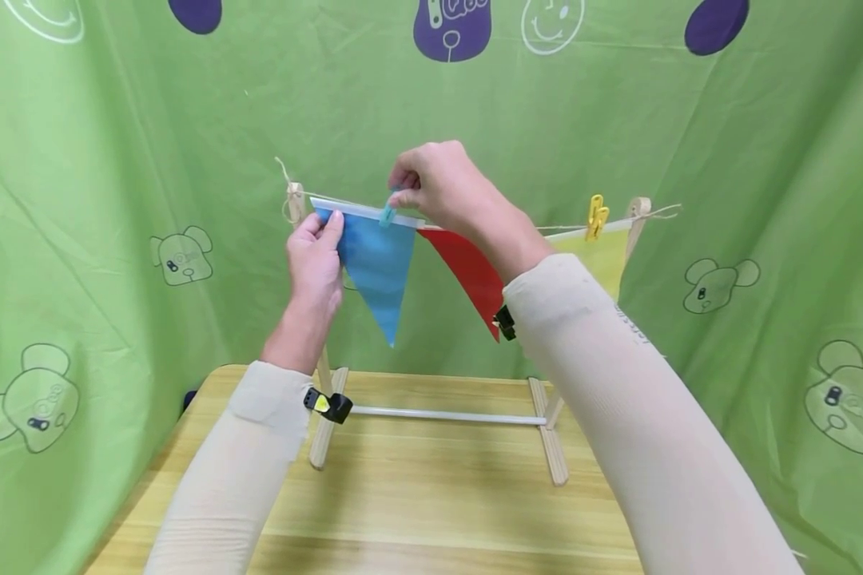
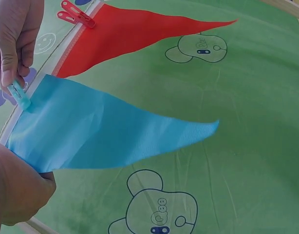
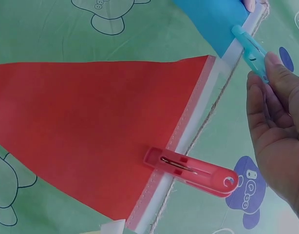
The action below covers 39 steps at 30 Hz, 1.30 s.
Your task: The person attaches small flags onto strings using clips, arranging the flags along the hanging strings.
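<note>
A blue triangular pennant (image 1: 381, 259) with a white top band hangs along a twine line (image 3: 214, 105). My left hand (image 1: 315, 259) pinches its upper left corner, thumb in front. Over the middle of the band, my right hand (image 1: 439, 184) pinches a light blue clothespin (image 3: 249, 46) by its handle end; the jaws straddle the band at the twine. To the right hangs a red pennant (image 3: 101, 131), held by a red clothespin (image 3: 193, 173); my right arm partly covers this pennant in the head view. A yellow pennant (image 1: 606, 259) with yellow clothespins (image 1: 597, 217) hangs furthest right.
Wooden posts (image 1: 296, 204) carry the twine at both ends. Their feet (image 1: 555, 447) stand on a wooden table (image 1: 431, 503), joined by a white rod (image 1: 446, 414). A green curtain (image 1: 115, 184) with cartoon prints surrounds the table at the back and sides.
</note>
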Each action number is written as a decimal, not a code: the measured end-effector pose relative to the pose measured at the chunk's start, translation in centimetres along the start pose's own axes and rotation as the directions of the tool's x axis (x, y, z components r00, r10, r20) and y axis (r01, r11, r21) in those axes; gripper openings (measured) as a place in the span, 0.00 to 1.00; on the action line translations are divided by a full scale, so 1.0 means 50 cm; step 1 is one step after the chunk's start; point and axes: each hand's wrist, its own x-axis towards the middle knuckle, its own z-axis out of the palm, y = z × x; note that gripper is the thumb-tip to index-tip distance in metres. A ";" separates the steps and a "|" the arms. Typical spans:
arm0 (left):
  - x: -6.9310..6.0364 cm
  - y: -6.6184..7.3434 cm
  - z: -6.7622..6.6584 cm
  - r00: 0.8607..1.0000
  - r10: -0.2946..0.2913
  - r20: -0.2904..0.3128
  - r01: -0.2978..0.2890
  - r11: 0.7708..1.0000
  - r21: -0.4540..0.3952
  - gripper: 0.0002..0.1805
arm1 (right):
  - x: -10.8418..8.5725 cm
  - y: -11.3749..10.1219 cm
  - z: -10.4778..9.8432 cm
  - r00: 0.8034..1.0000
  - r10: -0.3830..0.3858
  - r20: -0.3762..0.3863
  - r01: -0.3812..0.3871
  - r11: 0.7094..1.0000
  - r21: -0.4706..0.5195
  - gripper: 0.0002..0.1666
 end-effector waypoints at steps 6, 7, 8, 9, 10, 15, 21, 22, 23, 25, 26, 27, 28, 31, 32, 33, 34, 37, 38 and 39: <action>-0.001 0.000 0.001 1.000 0.028 -0.011 -0.028 1.000 0.003 0.04 | 0.001 0.002 0.004 1.000 -0.016 0.007 0.016 1.000 -0.013 0.12; -0.001 0.000 0.000 0.999 0.032 -0.013 -0.032 0.999 0.007 0.04 | 0.002 0.003 0.005 1.000 -0.017 0.009 0.017 1.000 -0.013 0.12; -0.001 0.000 0.000 0.999 0.036 -0.014 -0.036 0.999 0.010 0.04 | 0.002 0.003 0.005 1.000 -0.018 0.011 0.019 1.000 -0.014 0.12; -0.001 0.000 -0.001 0.999 0.038 -0.015 -0.038 0.999 0.013 0.05 | 0.003 0.004 0.005 1.000 -0.020 0.012 0.020 1.000 -0.019 0.12; 0.000 -0.001 -0.001 0.999 0.039 -0.016 -0.039 0.999 0.016 0.05 | 0.003 0.005 0.006 1.000 -0.019 0.014 0.020 1.000 -0.020 0.12; 0.001 -0.004 -0.004 0.999 0.036 -0.009 -0.036 0.999 0.025 0.06 | 0.001 0.006 0.006 1.000 -0.016 0.025 0.016 0.999 -0.034 0.14; 0.002 -0.006 -0.009 1.000 0.025 -0.014 -0.024 0.999 0.021 0.07 | 0.001 0.004 0.010 0.998 0.011 0.061 -0.008 0.999 -0.046 0.16; 0.002 -0.006 -0.011 1.000 0.021 -0.014 -0.020 1.000 0.022 0.06 | 0.001 0.002 0.010 0.998 0.012 0.065 -0.009 0.999 -0.050 0.17; 0.002 -0.006 -0.012 1.000 0.013 -0.015 -0.013 1.000 0.019 0.06 | 0.002 0.001 0.011 0.997 0.015 0.069 -0.011 0.998 -0.054 0.17; 0.000 -0.006 -0.015 1.000 -0.001 -0.017 0.002 1.000 0.029 0.05 | 0.002 -0.002 0.013 0.997 0.023 0.079 -0.018 0.998 -0.055 0.19; -0.001 -0.006 -0.017 1.000 -0.010 -0.016 0.011 0.999 0.033 0.07 | 0.001 -0.003 0.014 0.996 0.025 0.084 -0.020 0.998 -0.053 0.20; -0.001 -0.007 -0.019 1.000 -0.020 -0.014 0.020 0.999 0.034 0.09 | 0.001 -0.003 0.015 0.996 0.026 0.089 -0.022 0.998 -0.051 0.20; -0.002 -0.007 -0.021 1.000 -0.028 -0.010 0.028 0.999 0.045 0.11 | 0.001 -0.004 0.016 0.995 0.026 0.094 -0.021 0.999 -0.048 0.21; -0.004 -0.009 -0.025 0.998 -0.055 0.001 0.055 0.996 0.063 0.16 | -0.001 -0.004 0.019 0.994 0.021 0.104 -0.017 0.999 -0.039 0.22; -0.004 -0.010 -0.026 0.998 -0.061 0.005 0.060 0.996 0.072 0.16 | -0.001 -0.004 0.020 0.994 0.017 0.106 -0.013 0.999 -0.038 0.23; -0.005 -0.010 -0.027 0.998 -0.064 0.008 0.063 0.995 0.076 0.16 | -0.001 -0.004 0.021 0.994 0.012 0.106 -0.008 0.999 -0.036 0.23; -0.005 -0.010 -0.028 0.998 -0.066 0.009 0.065 0.994 0.084 0.16 | -0.002 -0.004 0.022 0.994 0.008 0.106 -0.004 0.999 -0.034 0.23; -0.006 -0.010 -0.029 0.997 -0.079 0.009 0.078 0.994 0.081 0.15 | -0.002 -0.005 0.024 0.995 0.002 0.104 0.001 1.000 -0.028 0.24; -0.005 -0.010 -0.029 0.997 -0.080 0.011 0.079 0.993 0.085 0.16 | -0.003 -0.006 0.024 0.995 0.003 0.103 0.000 1.000 -0.028 0.25; -0.005 -0.010 -0.028 0.996 -0.083 0.014 0.082 0.993 0.085 0.16 | -0.003 -0.006 0.024 0.995 0.006 0.102 -0.003 1.000 -0.026 0.25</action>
